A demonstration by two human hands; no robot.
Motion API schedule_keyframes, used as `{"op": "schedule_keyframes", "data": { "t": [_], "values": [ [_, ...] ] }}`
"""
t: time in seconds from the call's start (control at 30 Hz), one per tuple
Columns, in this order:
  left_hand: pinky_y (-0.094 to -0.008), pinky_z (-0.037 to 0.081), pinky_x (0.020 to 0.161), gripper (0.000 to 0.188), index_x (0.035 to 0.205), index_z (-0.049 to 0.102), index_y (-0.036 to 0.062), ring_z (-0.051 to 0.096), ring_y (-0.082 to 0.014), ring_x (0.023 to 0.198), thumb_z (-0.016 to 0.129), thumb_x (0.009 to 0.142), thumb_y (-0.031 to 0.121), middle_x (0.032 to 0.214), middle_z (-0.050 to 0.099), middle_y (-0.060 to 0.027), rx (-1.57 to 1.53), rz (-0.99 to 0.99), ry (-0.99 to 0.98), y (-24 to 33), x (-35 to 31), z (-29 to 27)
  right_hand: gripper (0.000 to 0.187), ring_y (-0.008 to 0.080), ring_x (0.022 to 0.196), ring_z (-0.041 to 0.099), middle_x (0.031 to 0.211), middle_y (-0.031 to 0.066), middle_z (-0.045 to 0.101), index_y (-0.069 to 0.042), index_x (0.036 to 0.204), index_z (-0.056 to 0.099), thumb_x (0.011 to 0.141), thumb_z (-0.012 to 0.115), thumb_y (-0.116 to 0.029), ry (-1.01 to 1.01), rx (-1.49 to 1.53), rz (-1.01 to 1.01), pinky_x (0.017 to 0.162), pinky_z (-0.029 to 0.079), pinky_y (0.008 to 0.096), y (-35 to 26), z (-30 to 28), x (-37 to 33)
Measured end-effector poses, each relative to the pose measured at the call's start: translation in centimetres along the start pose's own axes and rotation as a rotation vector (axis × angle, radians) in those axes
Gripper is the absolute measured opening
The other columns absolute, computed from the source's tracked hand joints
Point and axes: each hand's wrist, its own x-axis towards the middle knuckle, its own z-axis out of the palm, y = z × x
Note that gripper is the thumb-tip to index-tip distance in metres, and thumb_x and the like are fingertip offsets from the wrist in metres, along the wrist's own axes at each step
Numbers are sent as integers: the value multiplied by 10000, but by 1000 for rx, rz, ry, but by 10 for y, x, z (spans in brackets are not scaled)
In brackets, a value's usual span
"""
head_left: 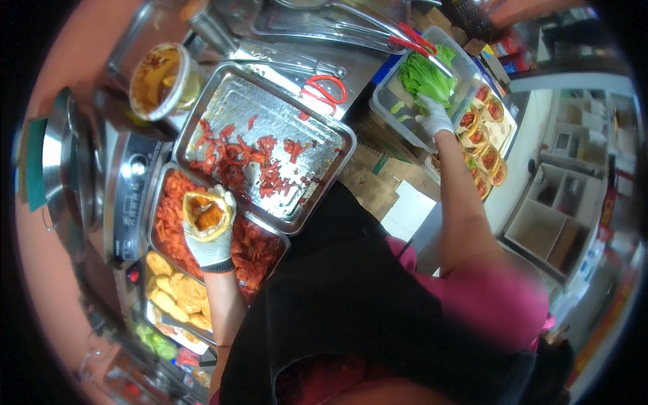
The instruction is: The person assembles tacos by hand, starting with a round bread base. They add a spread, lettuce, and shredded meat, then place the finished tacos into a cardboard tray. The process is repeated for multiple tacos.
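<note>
A split round bun (207,214), opened like a pocket with brown sauce inside, rests in my gloved left hand (210,246), its fingers curled round it. This hand is above a metal tray (287,237) of red sliced meat (177,196). Far to the right, my gloved right hand (435,120) reaches into a clear plastic box (398,128). Its fingertips are at the near edge of some green lettuce (426,74), with thumb and fingers apart. Red-handled tongs (422,44) lie across the box's far rim.
A larger metal tray (233,91) with red meat scraps lies ahead, beside red-handled scissors (325,91). A sauce tub (158,81) stands at far left. Plain buns (177,290) fill a tray at near left. Filled buns (487,158) stand right of the lettuce box.
</note>
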Motion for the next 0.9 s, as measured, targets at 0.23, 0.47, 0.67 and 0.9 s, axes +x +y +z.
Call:
{"op": "schedule_keyframes", "data": {
  "t": [0.23,0.47,0.67,0.9],
  "values": [
    [-638,390,1074,448,1254,567,-35,494,-437,1259,524,1001,331,1354,531,-272,300,44,-109,-29,10,22,402,367,1193,611,1308,196,626,-149,1277,605,882,672,-182,-442,-182,35,975,499,435,20,71,53],
    [-633,394,1072,433,1240,588,-24,522,-429,1233,542,997,331,1332,561,-263,271,23,-31,-33,13,22,346,391,1143,642,1256,223,654,-44,1255,609,921,583,-128,-128,-211,313,948,522,452,27,16,33],
    [-634,407,1072,427,1239,596,-9,545,-432,1210,534,1003,342,1318,577,-260,358,23,-72,-35,19,23,344,398,1167,622,1241,228,659,-70,1209,670,876,657,-155,-244,-302,469,974,508,438,43,22,50],
    [-645,423,1052,394,1191,618,-2,545,-458,1225,481,1016,322,1239,618,-256,274,-87,-163,-69,19,38,278,249,978,652,1022,143,683,-59,1067,728,839,758,-215,81,467,15,896,503,332,-90,-28,-1]
  ]
}}
